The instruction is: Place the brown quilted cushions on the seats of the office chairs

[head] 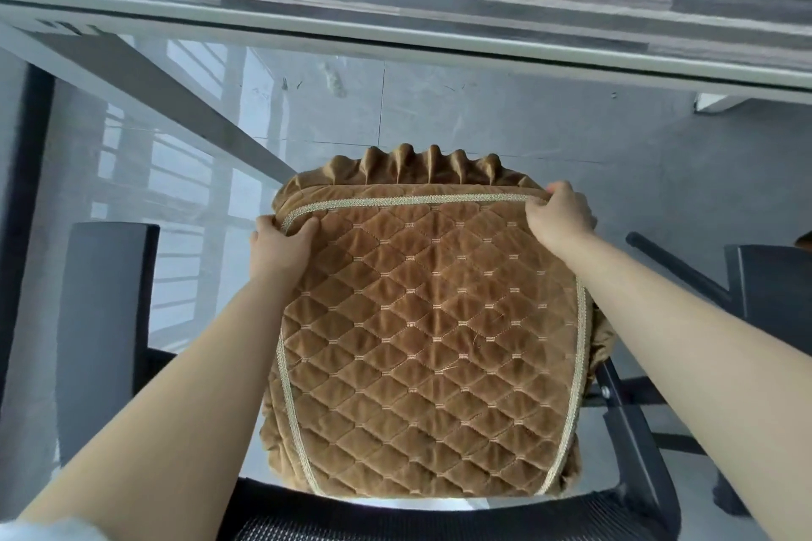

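Under the brown cushion [428,334], both hands [281,246] hide its far corners.

No readable text, labels, brands, numbers or signs on anything in view.

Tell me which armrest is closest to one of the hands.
The left armrest, the broad black pad just outside the left hand. The right armrest lies farther from the right hand, at the picture's right edge.
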Action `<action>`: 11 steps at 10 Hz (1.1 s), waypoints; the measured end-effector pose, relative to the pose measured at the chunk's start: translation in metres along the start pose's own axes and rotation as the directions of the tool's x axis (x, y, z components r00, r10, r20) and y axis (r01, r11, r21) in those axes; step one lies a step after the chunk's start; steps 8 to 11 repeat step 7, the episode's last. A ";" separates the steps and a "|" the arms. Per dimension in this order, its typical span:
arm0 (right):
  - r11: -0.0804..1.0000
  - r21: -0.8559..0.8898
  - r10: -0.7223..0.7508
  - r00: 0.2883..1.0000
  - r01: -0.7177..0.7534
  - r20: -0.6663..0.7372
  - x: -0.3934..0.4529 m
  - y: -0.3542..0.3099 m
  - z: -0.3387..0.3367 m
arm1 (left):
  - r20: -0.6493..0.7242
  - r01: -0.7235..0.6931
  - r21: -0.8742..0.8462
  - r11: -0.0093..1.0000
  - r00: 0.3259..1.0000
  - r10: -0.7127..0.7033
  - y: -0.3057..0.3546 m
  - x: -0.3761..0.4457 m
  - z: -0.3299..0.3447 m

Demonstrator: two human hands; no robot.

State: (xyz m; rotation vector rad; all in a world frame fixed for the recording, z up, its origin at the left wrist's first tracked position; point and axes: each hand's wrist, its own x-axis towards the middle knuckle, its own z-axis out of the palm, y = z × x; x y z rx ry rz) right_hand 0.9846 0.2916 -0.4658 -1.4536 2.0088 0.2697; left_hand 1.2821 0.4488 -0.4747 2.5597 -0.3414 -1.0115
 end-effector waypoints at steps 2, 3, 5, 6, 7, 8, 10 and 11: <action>0.979 0.034 0.203 0.979 -0.203 0.005 -0.020 0.033 0.019 | 0.002 -0.085 0.057 0.995 0.996 0.085 -0.010 -0.006 0.002; 0.982 0.036 0.187 0.982 -0.187 -0.005 -0.017 0.034 0.018 | 0.041 -0.072 0.038 0.997 0.997 0.071 -0.008 0.002 0.001; 0.996 0.006 0.087 0.995 -0.088 0.052 -0.033 0.046 0.009 | 0.026 -0.150 0.095 0.984 0.989 0.148 -0.016 -0.016 0.000; 0.997 -0.071 0.000 0.995 0.007 0.098 -0.060 0.055 -0.002 | 0.099 -0.185 0.183 0.966 0.981 0.169 -0.020 -0.042 -0.009; 0.986 -0.132 -0.079 0.981 0.103 0.177 -0.094 0.061 -0.016 | 0.242 -0.216 0.264 0.940 0.958 0.152 -0.021 -0.079 -0.015; 0.986 -0.132 -0.079 0.981 0.103 0.177 -0.094 0.061 -0.016 | 0.242 -0.216 0.264 0.940 0.958 0.152 -0.021 -0.079 -0.015; 0.986 -0.132 -0.079 0.981 0.103 0.177 -0.094 0.061 -0.016 | 0.242 -0.216 0.264 0.940 0.958 0.152 -0.021 -0.079 -0.015; 0.986 -0.132 -0.079 0.981 0.103 0.177 -0.094 0.061 -0.016 | 0.242 -0.216 0.264 0.940 0.958 0.152 -0.021 -0.079 -0.015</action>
